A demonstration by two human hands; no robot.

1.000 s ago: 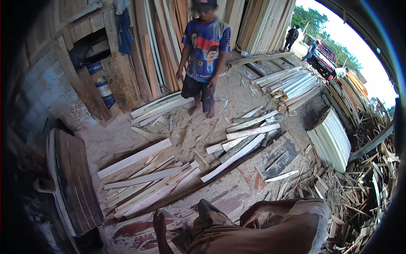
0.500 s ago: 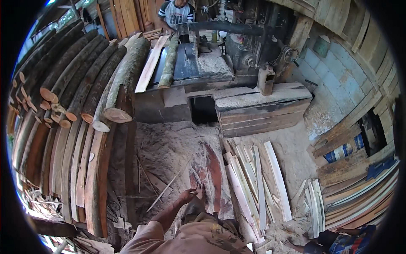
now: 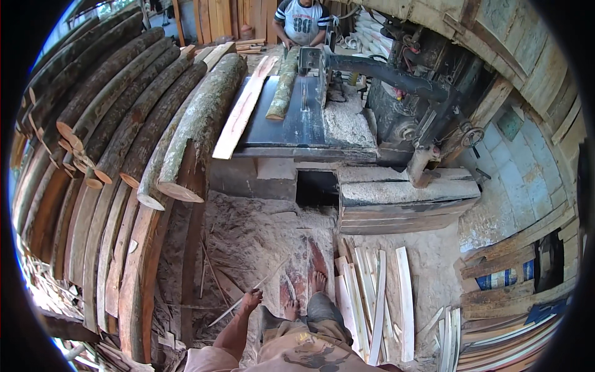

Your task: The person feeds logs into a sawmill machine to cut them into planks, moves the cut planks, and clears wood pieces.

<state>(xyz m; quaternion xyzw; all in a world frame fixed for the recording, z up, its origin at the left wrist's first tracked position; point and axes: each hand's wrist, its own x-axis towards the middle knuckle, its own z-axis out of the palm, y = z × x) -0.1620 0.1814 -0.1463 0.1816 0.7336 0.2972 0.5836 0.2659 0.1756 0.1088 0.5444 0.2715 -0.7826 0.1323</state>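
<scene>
"Ahead and left of the left hand [image 3: 251,301], that's a big log stack [image 3: 139,105], right? And a saw table [image 3: 310,127] beyond?"

"Yep, table's ahead and slightly right, well apart from the hand. A co-worker [image 3: 302,26] on its far side is at the end of a small log [image 3: 284,87], with a pale board [image 3: 246,108] lying just left of that log."

"So what step is this?"

"Reads to me like standing by between pieces. Nothing on the table is within reach, and the sawn boards [image 3: 377,310] on the floor [image 3: 427,260], right of the hand, aren't being touched."

"And the thin strip [image 3: 225,313]?"

"Closest thing to the grip. It runs right behind the hand, probably lying on the floor. Fingers look loosely bent, but honestly can't tell if they're pinching it. Right hand's out of view, so no clue there."

"What would the next move call for?"

"My guess: stepping up with both hands free for anything on the table. For the strip, just bending down."
</scene>
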